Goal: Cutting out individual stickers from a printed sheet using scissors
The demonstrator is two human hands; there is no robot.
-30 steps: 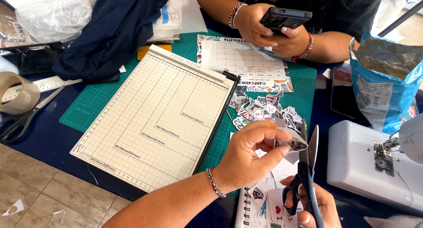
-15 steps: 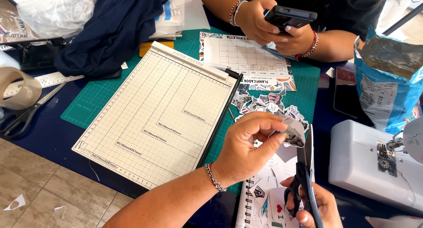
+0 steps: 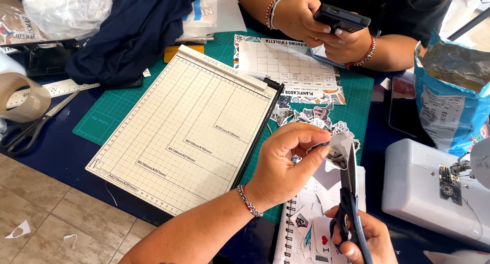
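My left hand (image 3: pixel 286 164) pinches a small printed sticker piece (image 3: pixel 338 151) between thumb and fingers. My right hand (image 3: pixel 365 238), low at the frame's bottom, grips black scissors (image 3: pixel 349 192) that point upward, their blades against the sticker's right edge. A pile of cut-out stickers (image 3: pixel 311 116) lies just beyond on the green cutting mat (image 3: pixel 109 113). A spiral notebook (image 3: pixel 303 228) with stickers on it lies under my hands.
A cream paper cutter board (image 3: pixel 189 126) fills the middle. Across the table another person's hands hold a dark phone (image 3: pixel 341 17) above a printed planner sheet (image 3: pixel 291 65). A white sewing machine (image 3: pixel 434 187) and a blue bag (image 3: pixel 451 90) stand right; tape roll (image 3: pixel 23 98), scissors (image 3: pixel 30 129), dark cloth (image 3: pixel 132 29) left.
My left hand with the sticker piece has shifted slightly up and right against the scissor blades. The other person's hands keep holding the phone.
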